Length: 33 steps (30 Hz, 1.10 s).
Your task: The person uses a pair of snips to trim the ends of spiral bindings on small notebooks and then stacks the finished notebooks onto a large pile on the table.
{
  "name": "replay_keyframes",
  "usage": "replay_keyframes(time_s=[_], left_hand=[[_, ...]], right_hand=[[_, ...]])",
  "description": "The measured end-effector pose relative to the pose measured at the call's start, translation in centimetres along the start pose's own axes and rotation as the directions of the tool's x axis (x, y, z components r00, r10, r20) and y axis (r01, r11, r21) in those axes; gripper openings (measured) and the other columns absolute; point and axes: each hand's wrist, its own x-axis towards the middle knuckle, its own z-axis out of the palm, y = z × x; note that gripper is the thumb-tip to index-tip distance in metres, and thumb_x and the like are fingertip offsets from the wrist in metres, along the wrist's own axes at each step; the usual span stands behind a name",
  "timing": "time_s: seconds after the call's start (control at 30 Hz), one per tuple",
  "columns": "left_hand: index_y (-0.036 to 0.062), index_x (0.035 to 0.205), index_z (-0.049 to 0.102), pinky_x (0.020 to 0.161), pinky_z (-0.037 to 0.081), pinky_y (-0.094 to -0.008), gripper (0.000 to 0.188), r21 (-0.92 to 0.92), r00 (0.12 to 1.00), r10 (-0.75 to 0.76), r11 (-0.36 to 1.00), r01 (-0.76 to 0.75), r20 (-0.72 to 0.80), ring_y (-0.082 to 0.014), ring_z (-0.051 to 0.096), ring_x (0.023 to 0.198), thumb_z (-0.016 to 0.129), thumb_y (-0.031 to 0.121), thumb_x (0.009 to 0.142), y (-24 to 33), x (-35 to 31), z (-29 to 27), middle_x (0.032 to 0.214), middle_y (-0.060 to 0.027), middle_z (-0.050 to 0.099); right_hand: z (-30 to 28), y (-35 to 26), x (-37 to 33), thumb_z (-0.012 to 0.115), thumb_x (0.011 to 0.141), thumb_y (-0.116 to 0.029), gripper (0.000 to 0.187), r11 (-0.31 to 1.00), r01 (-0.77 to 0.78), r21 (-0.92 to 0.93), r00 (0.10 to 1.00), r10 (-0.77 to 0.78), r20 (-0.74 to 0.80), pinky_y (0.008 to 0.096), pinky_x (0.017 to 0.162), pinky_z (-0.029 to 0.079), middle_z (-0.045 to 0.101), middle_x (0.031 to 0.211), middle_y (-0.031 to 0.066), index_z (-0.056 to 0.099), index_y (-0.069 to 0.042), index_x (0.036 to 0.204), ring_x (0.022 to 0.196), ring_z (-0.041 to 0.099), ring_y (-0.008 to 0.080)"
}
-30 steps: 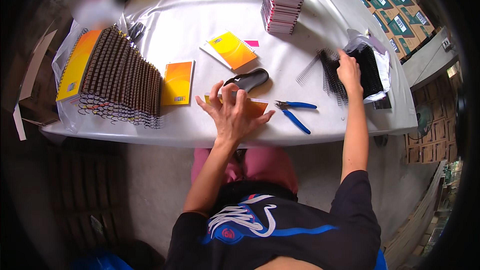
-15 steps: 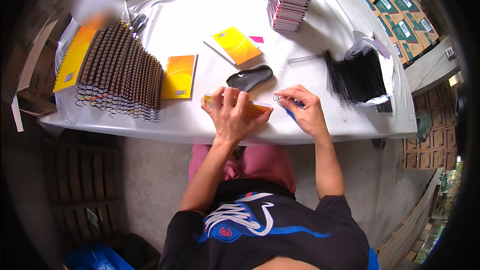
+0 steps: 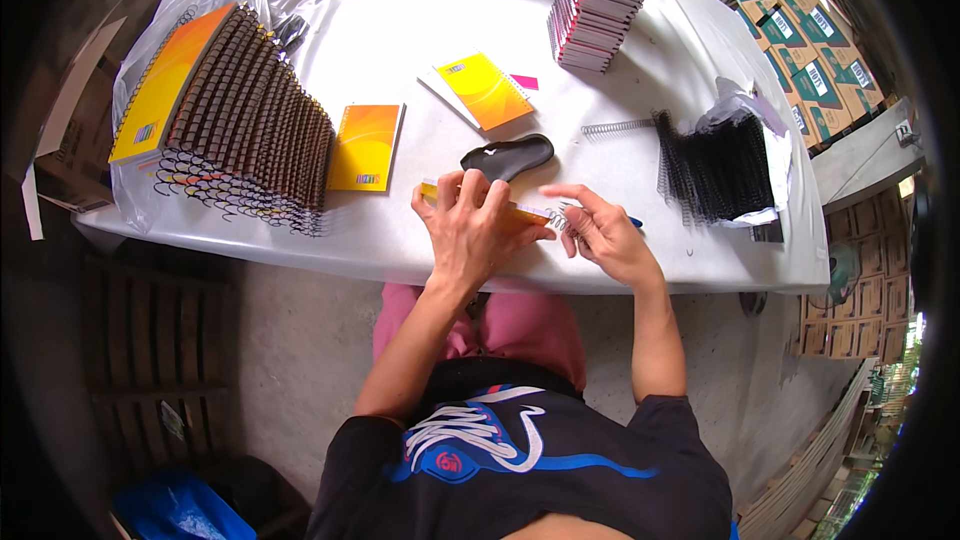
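Observation:
My left hand (image 3: 468,232) is closed on a yellow-orange notebook (image 3: 527,211), its fingers over the upper side and the thumb along the near side. The notebook's edge with the binding holes faces right. At that right end, my right hand (image 3: 618,245) holds a thin spiral binding coil (image 3: 556,219) by thumb and fingers, with the forefinger stretched out above it. The coil's tip is at the notebook's corner; whether it passes through the holes I cannot tell. Just beyond my hands lies a black sole-shaped object (image 3: 512,156). A blue pen-like thing (image 3: 636,223) shows behind my right fingers.
At left stands a stack of coil-bound notebooks (image 3: 245,120), beside a single notebook (image 3: 366,150). Farther off lie a yellow notebook (image 3: 482,90) and a tall notebook stack (image 3: 605,5). On the right are a pile of black coils (image 3: 715,172) and one loose coil (image 3: 615,127).
My right hand has moved slightly nearer the notebook with the coil, and its forefinger has stretched out. My left hand keeps its grip. A blurred shape above the left stack is gone; the view has shifted slightly.

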Motion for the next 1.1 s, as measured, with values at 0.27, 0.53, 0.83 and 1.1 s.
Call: replay_keyframes(time_s=[0.27,0.53,0.83,1.1], left_hand=[[0.0134,0.077,0.055,0.079,0.029,-0.0432,0.056,-0.053,1.000,0.021,0.998,-0.021,-0.009,-0.0235,0.044,0.092,0.072,0.061,0.053,-0.5,-0.1,-0.2,0.083,-0.0032,0.046],[0.0105,0.078,0.056,0.081,0.032,-0.0431,0.057,-0.207,0.999,-0.002,0.978,0.011,0.045,-0.0257,0.043,0.097,0.076,0.057,0.052,-1.4,-0.3,-1.5,0.090,-0.0056,0.047],[0.0059,0.075,0.053,0.081,0.037,-0.0428,0.057,-0.219,1.000,0.008,0.976,-0.005,0.014,-0.0283,0.041,0.096,0.079,0.052,0.053,-1.3,-0.1,-1.6,0.089,-0.0079,0.047],[0.0052,0.080,0.057,0.086,0.034,-0.0439,0.057,-0.264,0.995,-0.035,0.963,0.057,0.088,-0.0300,0.043,0.099,0.078,0.051,0.053,-1.3,-0.1,-1.7,0.093,-0.0101,0.048]], right_hand=[[0.2,0.4,0.0,0.055,0.091,-0.019,0.024,0.864,0.345,-0.366,0.933,-0.359,0.031,0.0234,0.056,0.045,0.058,0.082,0.0091,0.060,-0.005,0.109,0.059,0.055,0.0110],[-1.3,0.0,7.2,0.056,0.084,-0.008,0.026,0.569,0.489,-0.660,0.851,-0.476,0.221,0.0358,0.086,0.045,0.062,0.097,0.0109,0.062,-0.008,0.109,0.095,0.058,0.0265],[-2.3,3.3,7.8,0.063,0.073,0.003,0.028,0.912,0.344,0.226,0.937,-0.347,-0.025,0.0324,0.082,0.049,0.066,0.093,0.0137,0.064,0.003,0.101,0.088,0.063,0.0196],[-1.8,3.6,4.5,0.070,0.064,0.006,0.023,0.927,0.374,0.019,0.927,-0.375,0.025,0.0312,0.079,0.050,0.067,0.086,0.0140,0.069,0.001,0.086,0.082,0.064,0.0209]])
